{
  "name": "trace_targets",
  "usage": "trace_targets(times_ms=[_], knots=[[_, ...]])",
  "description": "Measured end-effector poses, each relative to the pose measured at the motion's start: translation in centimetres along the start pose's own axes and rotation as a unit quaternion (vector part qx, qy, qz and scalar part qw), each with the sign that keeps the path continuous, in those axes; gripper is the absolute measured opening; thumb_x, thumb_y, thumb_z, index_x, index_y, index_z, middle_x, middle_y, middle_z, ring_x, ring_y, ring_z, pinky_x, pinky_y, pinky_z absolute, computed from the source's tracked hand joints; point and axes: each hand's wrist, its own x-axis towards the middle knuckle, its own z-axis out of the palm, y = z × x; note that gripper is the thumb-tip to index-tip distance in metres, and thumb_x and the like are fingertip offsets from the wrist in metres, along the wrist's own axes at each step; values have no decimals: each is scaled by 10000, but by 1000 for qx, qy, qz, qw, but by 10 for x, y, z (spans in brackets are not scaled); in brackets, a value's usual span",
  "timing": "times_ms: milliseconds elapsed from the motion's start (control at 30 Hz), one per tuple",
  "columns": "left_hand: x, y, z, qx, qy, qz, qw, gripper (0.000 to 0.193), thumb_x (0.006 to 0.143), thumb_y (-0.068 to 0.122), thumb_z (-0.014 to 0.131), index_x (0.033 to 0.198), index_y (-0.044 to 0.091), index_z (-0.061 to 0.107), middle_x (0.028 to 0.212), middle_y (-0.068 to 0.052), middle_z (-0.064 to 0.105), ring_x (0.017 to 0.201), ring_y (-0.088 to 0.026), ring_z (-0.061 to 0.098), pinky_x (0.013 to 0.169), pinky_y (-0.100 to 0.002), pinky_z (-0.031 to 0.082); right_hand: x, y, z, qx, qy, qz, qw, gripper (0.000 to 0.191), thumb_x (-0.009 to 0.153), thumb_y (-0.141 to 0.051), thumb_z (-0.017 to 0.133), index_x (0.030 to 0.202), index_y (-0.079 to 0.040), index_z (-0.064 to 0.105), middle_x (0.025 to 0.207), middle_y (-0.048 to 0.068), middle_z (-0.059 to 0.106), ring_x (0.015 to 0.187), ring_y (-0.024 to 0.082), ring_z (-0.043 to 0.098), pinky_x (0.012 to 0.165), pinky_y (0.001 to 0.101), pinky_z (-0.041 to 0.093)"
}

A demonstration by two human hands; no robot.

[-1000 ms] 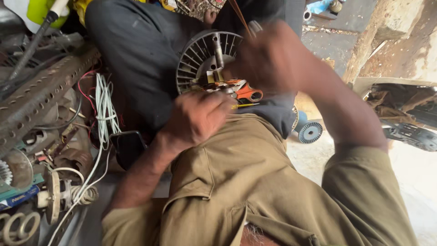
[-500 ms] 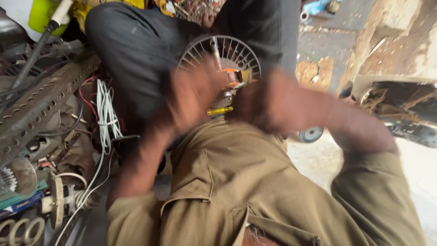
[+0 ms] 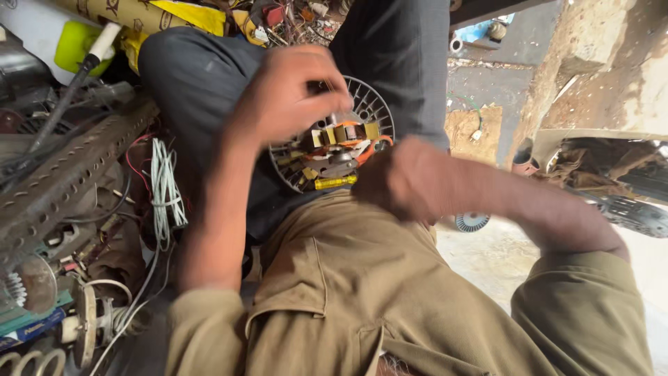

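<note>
Cluttered workshop floor, scrap and wires about; round grey slotted motor housing with copper windings (image 3: 327,150) in the lap, against dark trousers (image 3: 202,76); left hand (image 3: 289,94) above it, fingers curled on its top part; right hand (image 3: 400,177) beside it, fisted, grasp unclear; white wire bundle (image 3: 165,184) left of housing.

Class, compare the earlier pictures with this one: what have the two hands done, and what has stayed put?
The left hand has risen from below the motor part to its upper edge, fingers on it. The right hand has dropped from above to its lower right. The part remains in the lap, with the white wires unmoved at left.
</note>
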Motion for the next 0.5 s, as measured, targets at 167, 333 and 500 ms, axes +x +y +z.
trace_targets(times_ms=[167, 333, 500], knots=[[-98, -15, 59, 215, 146, 158, 953, 76, 870, 83, 769, 872, 63, 697, 854, -90, 688, 813, -280, 676, 802, -507, 509, 29, 54, -8, 6, 201, -58, 978, 274, 640, -196, 805, 826, -1, 759, 796, 177, 702, 754, 331, 663, 663, 447, 537], [-64, -46, 47, -91, 230, 96, 964, 92, 940, 88, 774, 932, 49, 690, 877, -55, 655, 744, -174, 619, 671, -308, 501, 41, 84, -12, -75, 296, 45, 951, 129, 917, -191, 837, 916, -85, 765, 966, 76, 739, 904, 286, 692, 780, 410, 554], [14, -17, -2, 138, -34, 69, 987, 247, 822, 247, 903, 830, 67, 734, 823, -95, 699, 773, -264, 679, 706, -391, 525, 5, 24, -19, 54, 139, 11, 989, 314, 644, -161, 762, 937, -48, 773, 865, 102, 741, 736, 272, 694, 601, 395, 545]])
